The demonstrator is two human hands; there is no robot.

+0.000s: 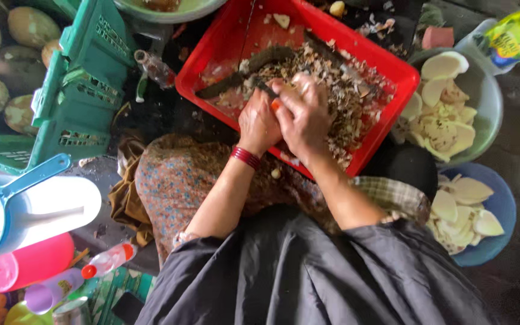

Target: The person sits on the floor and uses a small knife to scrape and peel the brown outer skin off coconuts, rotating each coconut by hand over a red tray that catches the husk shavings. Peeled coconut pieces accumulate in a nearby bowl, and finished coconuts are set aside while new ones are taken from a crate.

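Red tray [260, 36], upper centre of frame, heaped with brown peelings [332, 90]. Both hands meet over its near edge: left hand [259, 123], red bangle at wrist, clenched around a dark-handled tool [266, 90]; right hand [305, 114] curled tight over something I cannot tell. Grey bowl [489, 90] and blue bowl [504, 207] of pale slices sit at right.

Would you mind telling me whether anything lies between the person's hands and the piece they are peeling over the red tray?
Nothing visible does. The left hand and right hand are already closed together around the small piece above the red tray, their fingers hiding most of it.
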